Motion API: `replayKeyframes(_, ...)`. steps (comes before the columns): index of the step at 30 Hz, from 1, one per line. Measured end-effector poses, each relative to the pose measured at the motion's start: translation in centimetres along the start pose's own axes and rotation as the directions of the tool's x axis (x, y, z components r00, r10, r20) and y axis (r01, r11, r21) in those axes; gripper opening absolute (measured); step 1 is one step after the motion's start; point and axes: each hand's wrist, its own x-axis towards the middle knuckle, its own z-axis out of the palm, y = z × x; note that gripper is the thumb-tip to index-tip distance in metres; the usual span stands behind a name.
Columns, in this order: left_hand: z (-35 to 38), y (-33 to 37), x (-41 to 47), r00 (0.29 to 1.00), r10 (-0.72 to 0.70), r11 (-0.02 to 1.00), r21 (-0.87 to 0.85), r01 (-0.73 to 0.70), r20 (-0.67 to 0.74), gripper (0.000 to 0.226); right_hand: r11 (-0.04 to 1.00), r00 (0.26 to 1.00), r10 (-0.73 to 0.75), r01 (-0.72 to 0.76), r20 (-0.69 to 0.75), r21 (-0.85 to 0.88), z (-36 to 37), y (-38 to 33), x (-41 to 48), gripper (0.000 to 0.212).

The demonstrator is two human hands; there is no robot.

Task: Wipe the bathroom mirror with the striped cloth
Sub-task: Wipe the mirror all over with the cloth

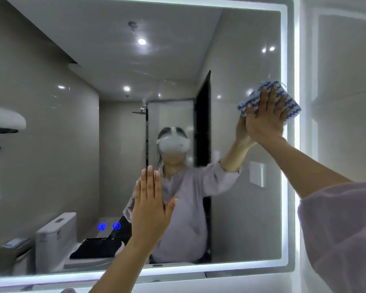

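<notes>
Mirror (241, 60); striped cloth (288, 100) corner-up, right edge; right hand (264, 121) pressing flat; left hand (150, 210) fingers (149, 187) straight

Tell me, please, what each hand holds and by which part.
The right hand presses the striped cloth flat against the mirror, palm over its middle; the left hand holds nothing.

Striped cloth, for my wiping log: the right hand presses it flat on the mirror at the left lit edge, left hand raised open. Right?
Not quite: the head view shows the right hand pressing the striped cloth flat on the mirror at the right lit edge, not the left. The left hand is raised open, as said.
</notes>
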Motion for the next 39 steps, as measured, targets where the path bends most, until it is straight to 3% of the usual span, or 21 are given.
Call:
replayKeyframes(9,-0.3,0.1,0.0,1.000,-0.008,1.000,0.002,0.008,0.024,0.083,0.948,0.951,-0.310,0.308,0.011,0.081,0.3,-13.1,-2.1,0.066)
replayKeyframes(13,-0.3,-0.1,0.1,0.999,-0.007,1.000,0.019,0.007,0.036,0.082,0.864,0.866,-0.499,0.498,-0.004,0.073,1.1,-18.6,-4.5,0.066)
replayKeyframes(18,0.6,-0.4,0.0,0.998,-0.001,0.999,0.037,-0.001,0.061,0.083,0.745,0.740,-0.665,0.667,0.101,0.010,1.8,-23.7,-8.1,0.062)
replayKeyframes(22,0.9,-0.6,0.0,0.995,0.000,0.995,0.101,-0.010,0.096,0.082,0.692,0.689,-0.710,0.721,0.146,-0.034,1.9,-25.1,-9.5,0.061)
replayKeyframes(28,0.7,-0.6,0.1,0.998,0.000,0.999,0.053,-0.004,0.070,0.083,0.644,0.645,-0.753,0.763,0.132,-0.058,2.0,-24.1,-8.0,0.059)
replayKeyframes(33,0.0,-0.3,0.1,0.998,0.002,1.000,-0.011,-0.001,0.061,0.080,0.662,0.665,-0.739,0.747,0.106,-0.064,1.7,-23.3,-5.9,0.059)
replayKeyframes(39,-0.2,-0.6,0.1,0.998,0.018,0.999,0.027,-0.020,0.056,0.084,0.772,0.773,-0.631,0.634,0.063,-0.045,0.3,-19.3,-2.0,0.058)
